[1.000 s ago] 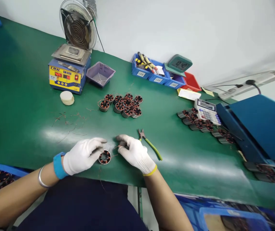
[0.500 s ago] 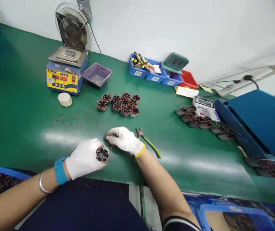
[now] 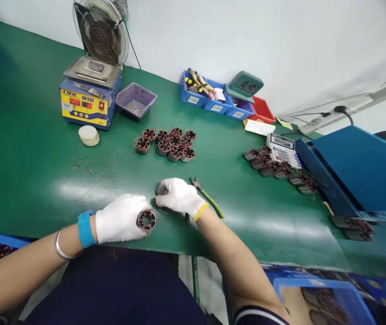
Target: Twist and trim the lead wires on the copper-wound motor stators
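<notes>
My left hand [image 3: 120, 220], in a white glove, is wrapped round a motor stator [image 3: 146, 220] near the bench's front edge. The stator's open end, with copper windings and black insulation, faces up. To its right, my gloved right hand [image 3: 176, 195] is closed with curled fingers, apart from the stator. Whatever those fingers hold is hidden; a short copper-coloured wire [image 3: 162, 211] shows just below them. Diagonal cutters [image 3: 208, 197] with green handles lie beside the right wrist. Several wound stators [image 3: 175, 154] stand in a group beyond my hands.
Wire scraps [image 3: 86, 164] litter the left side. Behind them stand a round pale block [image 3: 89, 135], a solder pot [image 3: 85, 106] and a purple tray [image 3: 121, 100]. Tool bins [image 3: 193, 99], a clock [image 3: 247, 84], a calculator [image 3: 282, 151] and more stators [image 3: 265, 163] lie back and right.
My right hand has moved slightly right, away from the stator, still closed. My left hand keeps hold of the stator, which has shifted a little right. The camera view has shifted slightly.
</notes>
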{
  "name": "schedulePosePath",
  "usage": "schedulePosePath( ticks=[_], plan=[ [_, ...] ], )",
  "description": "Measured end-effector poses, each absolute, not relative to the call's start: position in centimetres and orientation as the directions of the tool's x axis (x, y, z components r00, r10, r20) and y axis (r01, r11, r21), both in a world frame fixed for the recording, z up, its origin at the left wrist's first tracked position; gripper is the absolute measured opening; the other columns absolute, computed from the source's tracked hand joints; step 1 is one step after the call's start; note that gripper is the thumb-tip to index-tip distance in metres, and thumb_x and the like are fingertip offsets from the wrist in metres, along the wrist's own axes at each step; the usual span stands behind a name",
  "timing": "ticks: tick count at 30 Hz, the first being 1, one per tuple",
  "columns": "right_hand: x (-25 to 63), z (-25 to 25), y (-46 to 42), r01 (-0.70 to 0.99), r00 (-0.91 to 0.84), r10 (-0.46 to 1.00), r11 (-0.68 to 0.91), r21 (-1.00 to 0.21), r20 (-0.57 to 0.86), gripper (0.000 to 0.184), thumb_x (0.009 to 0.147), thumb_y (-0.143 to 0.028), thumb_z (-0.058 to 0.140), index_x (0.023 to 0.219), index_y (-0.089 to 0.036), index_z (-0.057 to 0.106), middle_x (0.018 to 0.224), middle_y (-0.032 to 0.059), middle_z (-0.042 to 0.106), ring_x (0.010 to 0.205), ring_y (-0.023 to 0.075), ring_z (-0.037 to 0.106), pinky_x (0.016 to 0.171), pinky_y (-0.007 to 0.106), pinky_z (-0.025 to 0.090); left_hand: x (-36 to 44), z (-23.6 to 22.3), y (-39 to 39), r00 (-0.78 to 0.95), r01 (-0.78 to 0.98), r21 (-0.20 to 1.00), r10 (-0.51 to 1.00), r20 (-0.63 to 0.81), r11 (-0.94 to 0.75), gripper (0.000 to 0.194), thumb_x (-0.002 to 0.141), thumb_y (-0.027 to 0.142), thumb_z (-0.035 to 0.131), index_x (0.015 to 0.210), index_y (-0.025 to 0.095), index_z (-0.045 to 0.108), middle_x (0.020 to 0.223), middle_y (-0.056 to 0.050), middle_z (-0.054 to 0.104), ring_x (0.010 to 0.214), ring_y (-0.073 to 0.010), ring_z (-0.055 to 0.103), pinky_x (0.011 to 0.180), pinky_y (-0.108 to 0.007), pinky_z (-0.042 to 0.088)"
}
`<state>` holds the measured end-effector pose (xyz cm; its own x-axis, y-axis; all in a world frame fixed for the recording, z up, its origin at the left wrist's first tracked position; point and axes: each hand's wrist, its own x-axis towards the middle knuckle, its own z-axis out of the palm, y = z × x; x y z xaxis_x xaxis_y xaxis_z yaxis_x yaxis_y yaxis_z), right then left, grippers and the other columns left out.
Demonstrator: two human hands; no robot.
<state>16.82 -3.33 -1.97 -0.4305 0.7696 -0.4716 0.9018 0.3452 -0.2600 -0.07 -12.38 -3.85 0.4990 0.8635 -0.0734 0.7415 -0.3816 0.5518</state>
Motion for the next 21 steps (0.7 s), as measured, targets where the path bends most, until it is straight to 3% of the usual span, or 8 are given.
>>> schedulePosePath(
  ticks=[6, 9, 13, 15, 17, 19, 21],
  plan=[
    [15.5, -2.0, -2.3, 0.891, -0.453, 0.763, 0.390, -0.231, -0.461, 0.028, 0.059, -0.040, 0.068, 0.085, -0.028, 0.069, 0.090, 0.0002, 0.071, 0.081, 0.0206, 0.064, 0.060, 0.026, 0.041, -0.1, -3.6, -12.3, 0.481, 0.762, 0.534, 0.872, -0.087, -0.367, 0.018, 0.072, 0.035, 0.065, 0.081, 0.019, 0.063, 0.082, -0.003, 0.066, 0.076, -0.0223, 0.063, 0.065, -0.030, 0.044],
    [18.2, -1.6, -4.0, 0.903, -0.429, 0.761, 0.365, -0.225, -0.486, 0.023, 0.063, -0.039, 0.065, 0.080, -0.024, 0.066, 0.083, 0.0014, 0.070, 0.074, 0.0186, 0.063, 0.056, 0.025, 0.038, -0.4, -3.9, -12.3, 0.434, 0.792, 0.506, 0.898, -0.070, -0.343, 0.023, 0.072, 0.040, 0.065, 0.084, 0.020, 0.064, 0.083, -0.004, 0.067, 0.076, -0.0237, 0.064, 0.065, -0.032, 0.045],
    [21.6, -1.7, -7.6, 0.900, -0.417, 0.773, 0.278, -0.336, -0.478, 0.023, 0.072, -0.033, 0.061, 0.093, -0.025, 0.064, 0.080, -0.0010, 0.069, 0.072, 0.0165, 0.063, 0.058, 0.025, 0.039, -0.5, -4.3, -12.2, 0.431, 0.787, 0.512, 0.900, -0.058, -0.344, 0.030, 0.074, 0.045, 0.064, 0.092, 0.020, 0.064, 0.088, -0.005, 0.067, 0.081, -0.0249, 0.065, 0.069, -0.033, 0.046],
    [22.4, -2.0, -9.2, 0.855, -0.455, 0.836, 0.314, -0.414, -0.307, 0.031, 0.074, -0.034, 0.063, 0.103, -0.024, 0.063, 0.092, 0.0026, 0.070, 0.082, 0.0195, 0.065, 0.067, 0.029, 0.045, -0.5, -4.4, -12.1, 0.437, 0.778, 0.530, 0.897, -0.070, -0.337, 0.033, 0.073, 0.045, 0.064, 0.096, 0.020, 0.064, 0.091, -0.005, 0.067, 0.083, -0.0249, 0.065, 0.071, -0.033, 0.046],
    [22.7, -2.6, -10.3, 0.714, -0.578, 0.816, 0.508, -0.482, 0.005, 0.033, 0.076, -0.034, 0.064, 0.108, -0.022, 0.061, 0.107, 0.0082, 0.068, 0.099, 0.0228, 0.063, 0.083, 0.034, 0.048, -0.5, -4.3, -12.0, 0.432, 0.777, 0.540, 0.898, -0.084, -0.324, 0.034, 0.072, 0.044, 0.066, 0.096, 0.020, 0.064, 0.091, -0.005, 0.067, 0.083, -0.0250, 0.065, 0.070, -0.033, 0.046],
    [22.7, -3.4, -11.2, 0.505, -0.719, 0.651, 0.730, -0.461, 0.244, 0.028, 0.081, -0.031, 0.061, 0.107, -0.021, 0.060, 0.113, 0.0108, 0.066, 0.108, 0.0240, 0.059, 0.094, 0.038, 0.044, -0.4, -4.2, -12.0, 0.428, 0.776, 0.547, 0.899, -0.090, -0.314, 0.032, 0.072, 0.043, 0.066, 0.094, 0.020, 0.064, 0.089, -0.005, 0.067, 0.081, -0.0243, 0.064, 0.069, -0.032, 0.046],
    [22.5, -4.3, -11.9, 0.386, -0.808, 0.522, 0.818, -0.426, 0.272, 0.021, 0.084, -0.025, 0.055, 0.104, -0.021, 0.061, 0.108, 0.0089, 0.068, 0.102, 0.0226, 0.062, 0.090, 0.037, 0.045, -0.4, -4.1, -12.1, 0.429, 0.769, 0.555, 0.900, -0.082, -0.316, 0.029, 0.074, 0.041, 0.064, 0.092, 0.019, 0.065, 0.086, -0.005, 0.067, 0.079, -0.0231, 0.064, 0.068, -0.031, 0.045]
  ],
)
